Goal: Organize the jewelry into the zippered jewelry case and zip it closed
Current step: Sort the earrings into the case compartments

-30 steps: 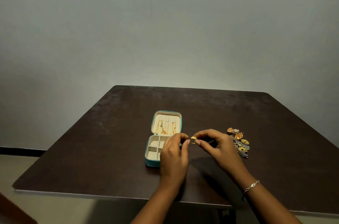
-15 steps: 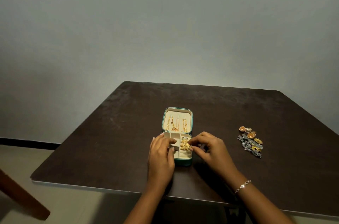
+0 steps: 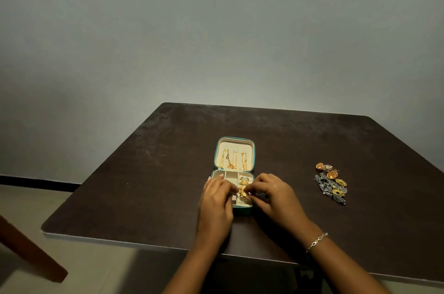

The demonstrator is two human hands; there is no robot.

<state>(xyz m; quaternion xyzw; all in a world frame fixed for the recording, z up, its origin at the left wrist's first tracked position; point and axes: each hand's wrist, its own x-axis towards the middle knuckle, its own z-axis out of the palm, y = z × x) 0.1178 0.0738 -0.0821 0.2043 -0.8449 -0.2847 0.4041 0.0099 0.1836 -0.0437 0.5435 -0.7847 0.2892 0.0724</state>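
The teal jewelry case (image 3: 236, 144) lies open near the middle of the bench (image 3: 144, 185), its lid laid back flat with gold chains (image 3: 231, 161) hung across the cream lining. In the tray's right-hand column sit a ring (image 3: 244, 177) and gold earrings (image 3: 242, 188). The right hand (image 3: 274, 195) pinches the nearer earring between thumb and fingertips. The left hand (image 3: 216, 200) covers the tray's left side, fingers bent, tips meeting that earring; whether it grips cannot be told. Well off to the right lies a pile of loose jewelry (image 3: 332, 185). A bracelet (image 3: 316, 242) circles the right wrist.
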